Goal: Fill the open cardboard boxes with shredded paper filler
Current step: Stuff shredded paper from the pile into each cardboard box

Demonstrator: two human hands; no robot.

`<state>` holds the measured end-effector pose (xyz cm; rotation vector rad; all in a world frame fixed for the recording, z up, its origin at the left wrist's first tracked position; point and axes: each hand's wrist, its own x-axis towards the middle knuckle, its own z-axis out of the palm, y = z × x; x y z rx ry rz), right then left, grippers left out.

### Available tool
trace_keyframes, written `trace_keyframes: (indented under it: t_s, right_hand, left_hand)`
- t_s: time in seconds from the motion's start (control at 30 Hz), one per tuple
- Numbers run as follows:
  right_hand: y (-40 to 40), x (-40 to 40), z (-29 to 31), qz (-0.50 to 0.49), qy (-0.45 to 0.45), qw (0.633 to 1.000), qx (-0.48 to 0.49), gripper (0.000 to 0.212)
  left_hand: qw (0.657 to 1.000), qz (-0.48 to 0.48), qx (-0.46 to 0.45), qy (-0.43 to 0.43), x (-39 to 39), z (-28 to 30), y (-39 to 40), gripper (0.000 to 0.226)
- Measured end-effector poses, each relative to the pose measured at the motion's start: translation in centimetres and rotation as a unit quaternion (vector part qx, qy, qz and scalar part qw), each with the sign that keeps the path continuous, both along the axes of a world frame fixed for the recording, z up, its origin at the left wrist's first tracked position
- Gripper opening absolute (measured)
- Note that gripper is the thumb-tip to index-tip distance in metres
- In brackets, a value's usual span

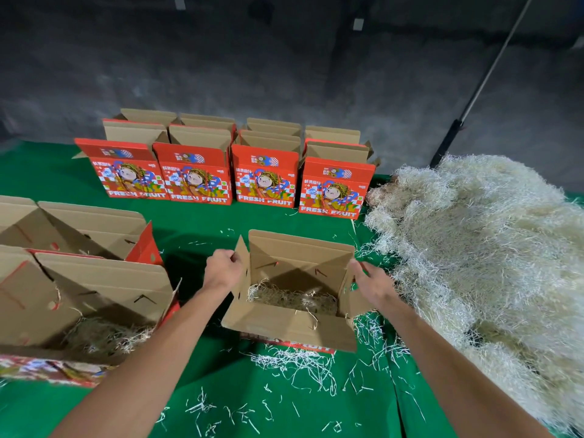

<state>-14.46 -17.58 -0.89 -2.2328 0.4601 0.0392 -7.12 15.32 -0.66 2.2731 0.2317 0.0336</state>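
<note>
On a green-covered table (196, 222) in front of a dark grey wall (284, 74), the work is laid out under dim light, with a pale pole (493, 67) slanting down at two o'clock. Four red printed boxes (265, 175) marked FRESH FRUIT stand in a row at twelve o'clock with their top flaps up, and more brown flaps show behind them, though how many boxes stand in that back row cannot be told. Two open boxes lie at nine o'clock: the farther one (88, 230) and the nearer one (94, 298), which has a thin layer of filler in its bottom. One open cardboard box (297, 279) sits at the centre, with a shallow bed of shredded paper (294, 298) inside. A large heap of the same pale shredded filler (480, 241) spreads from three to five o'clock, and loose strands (297, 365) are scattered on the cloth at six o'clock. Both bare forearms reach forward from six o'clock. The left hand (222, 268) is at the centre box's left side flap, its fingers curled and pinching the flap's edge. The right hand (373, 284) is at the right side flap, its fingers spread loosely apart and touching the cardboard, palm turned down.
</note>
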Motion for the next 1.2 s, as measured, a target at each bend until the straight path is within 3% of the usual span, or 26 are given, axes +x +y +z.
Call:
trace_keyframes:
  t_s: [0.33, 0.43, 0.6, 0.73, 0.87, 0.97, 1.07, 1.2]
  right_hand:
    - [8.5, 3.9, -0.2, -0.011, -0.066, 0.997, 0.04, 0.033]
    - [11.2, 5.8, -0.2, -0.012, -0.067, 0.996, 0.066, 0.03]
    - [13.8, 8.8, -0.1, -0.015, -0.071, 0.995, 0.07, 0.025]
    - [13.4, 11.6, -0.4, -0.06, -0.061, 0.996, 0.023, 0.031]
    - [12.7, 13.3, -0.9, -0.14, -0.055, 0.989, 0.003, 0.025]
    - [12.9, 13.8, -1.3, -0.163, -0.067, 0.984, -0.008, 0.018]
    - [12.8, 14.4, -1.3, -0.187, -0.083, 0.979, -0.012, 0.016]
    - [12.6, 15.3, -1.8, -0.253, -0.072, 0.964, 0.026, 0.02]
  left_hand:
    - [0.999, 0.005, 0.018, 0.047, 2.7, 2.6, 3.9, 0.019]
    - [0.996, -0.003, 0.023, 0.081, 4.1, 3.3, 5.7, 0.01]
    - [0.992, -0.039, 0.013, 0.123, 7.0, 4.0, 8.6, 0.035]
    - [0.979, -0.115, -0.042, 0.162, 8.2, 4.1, 10.0, 0.078]
    - [0.956, -0.238, 0.011, 0.173, 7.7, 3.6, 10.4, 0.119]
    - [0.957, -0.254, 0.059, 0.128, 7.7, 2.6, 10.0, 0.11]
    - [0.971, -0.215, 0.052, 0.086, 8.2, 2.2, 9.2, 0.088]
    - [0.979, -0.194, 0.041, 0.044, 9.4, 2.6, 8.6, 0.077]
